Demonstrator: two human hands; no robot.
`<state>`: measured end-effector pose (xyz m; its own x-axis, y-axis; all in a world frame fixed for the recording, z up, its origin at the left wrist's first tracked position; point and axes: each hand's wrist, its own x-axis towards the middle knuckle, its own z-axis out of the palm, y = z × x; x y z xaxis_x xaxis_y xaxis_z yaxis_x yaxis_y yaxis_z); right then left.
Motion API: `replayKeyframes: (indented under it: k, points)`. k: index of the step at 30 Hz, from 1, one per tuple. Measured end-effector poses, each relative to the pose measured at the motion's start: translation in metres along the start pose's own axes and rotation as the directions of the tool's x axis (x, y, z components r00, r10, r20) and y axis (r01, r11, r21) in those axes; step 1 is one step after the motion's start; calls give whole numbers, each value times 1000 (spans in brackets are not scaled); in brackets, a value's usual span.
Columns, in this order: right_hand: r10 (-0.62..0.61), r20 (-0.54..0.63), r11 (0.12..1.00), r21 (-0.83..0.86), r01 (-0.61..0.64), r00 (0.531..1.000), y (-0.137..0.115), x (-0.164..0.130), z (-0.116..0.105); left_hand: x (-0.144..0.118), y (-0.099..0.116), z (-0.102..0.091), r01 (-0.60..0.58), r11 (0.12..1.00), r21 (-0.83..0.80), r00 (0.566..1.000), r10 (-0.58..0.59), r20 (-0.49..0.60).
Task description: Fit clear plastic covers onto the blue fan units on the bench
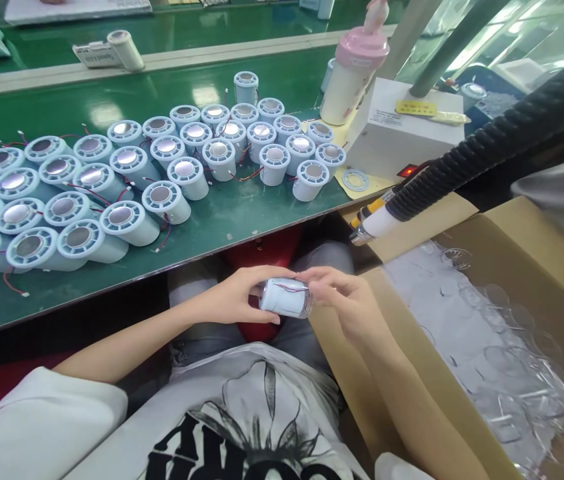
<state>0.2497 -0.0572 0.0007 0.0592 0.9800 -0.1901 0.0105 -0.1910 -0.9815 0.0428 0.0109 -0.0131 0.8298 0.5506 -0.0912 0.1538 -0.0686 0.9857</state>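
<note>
Over my lap, below the table edge, both hands hold one pale blue cylindrical part [285,297] with thin red wires and a clear plastic cap on its right end. My left hand [242,295] grips its left end. The fingers of my right hand [345,300] pinch the capped right end. Many like cylinders [127,180] with shiny round tops lie and stand in rows on the green table [242,220], several trailing red wires.
A cardboard box [512,233] of clear plastic caps [492,347] sits at my right. A black corrugated hose with a white nozzle [382,220] hangs over it. A white control box [402,130] and a pink-lidded bottle [355,73] stand at the table's right.
</note>
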Motion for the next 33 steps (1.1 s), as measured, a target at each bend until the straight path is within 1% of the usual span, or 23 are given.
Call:
replayKeyframes:
  k: [2, 3, 4, 5, 7, 8, 10, 13, 18, 22, 25, 29, 33]
  points:
    - [-20, 60, 999, 33, 18, 998, 2, -1, -3, -1, 3, 2, 69, 985, -155, 998, -69, 7]
    - [-70, 103, 997, -7, 71, 992, 3, -2, -4, -1, 4, 3, 96, 970, -223, 995, -98, 2]
    - [-138, 143, 985, -80, 151, 980, 4, -4, -5, -2, 5, 4, 113, 952, -284, 993, -121, -8]
    - [-212, 179, 955, -172, 242, 961, 5, -6, -7, -2, 6, 4, 127, 933, -336, 990, -141, -18]
    - [-323, 231, 857, -340, 387, 918, 7, -10, -9, -3, 6, 4, 152, 904, -399, 985, -171, -12]
    - [-354, 238, 819, -389, 422, 905, 9, -12, -10, -3, 7, 4, 156, 899, -408, 986, -170, 2]
    - [-368, 244, 802, -406, 439, 897, 11, -15, -12, -4, 7, 3, 142, 909, -393, 990, -140, 33]
    - [-338, 245, 846, -343, 407, 909, 12, -18, -13, -6, 9, 1, 91, 946, -312, 996, -80, 46]
    - [-256, 241, 922, -231, 312, 936, 8, -20, -12, -10, 15, -1, 56, 973, -224, 997, -43, 62]
    - [-172, 224, 965, -158, 210, 959, 5, -23, -11, -11, 18, -1, -13, 991, -132, 999, 17, 32]
    - [-130, 230, 983, -95, 155, 965, 4, -23, -10, -11, 18, -2, -47, 997, -69, 999, 48, 14]
    - [-100, 237, 994, -15, 106, 966, 2, -21, -7, -12, 17, -2, -73, 997, -40, 997, 73, 14]
    - [-36, 232, 998, 56, 23, 972, 1, -20, -4, -13, 15, -2, -116, 993, 1, 993, 116, 17]
